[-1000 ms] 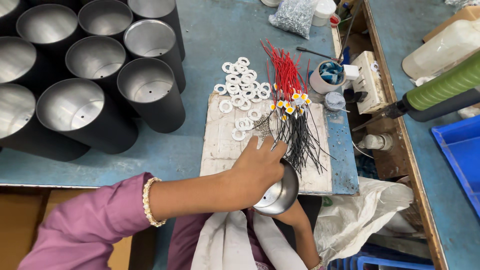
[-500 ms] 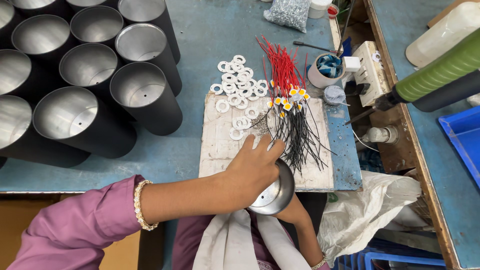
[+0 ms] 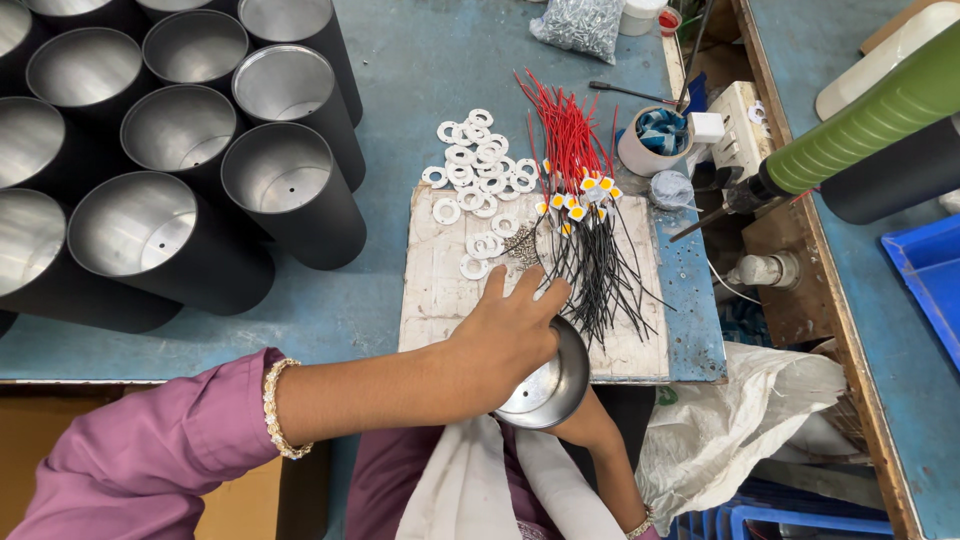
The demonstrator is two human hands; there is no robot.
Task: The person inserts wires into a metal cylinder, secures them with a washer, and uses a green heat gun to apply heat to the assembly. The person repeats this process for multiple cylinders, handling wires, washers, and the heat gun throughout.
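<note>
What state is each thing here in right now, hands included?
Left hand: fingers spread, resting on the metal cup.
Right hand: mostly hidden, under the cup.
Metal cup: held, tilted.
Black cylinders: upright, open tops.
White rings: loose pile.
Wires: bundled on the board.

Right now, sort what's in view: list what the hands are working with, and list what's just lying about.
In hand:
left hand
right hand
metal cup
wire bundle
white rings

Lying about:
black cylinders
bag of screws
green tool
blue tray
</note>
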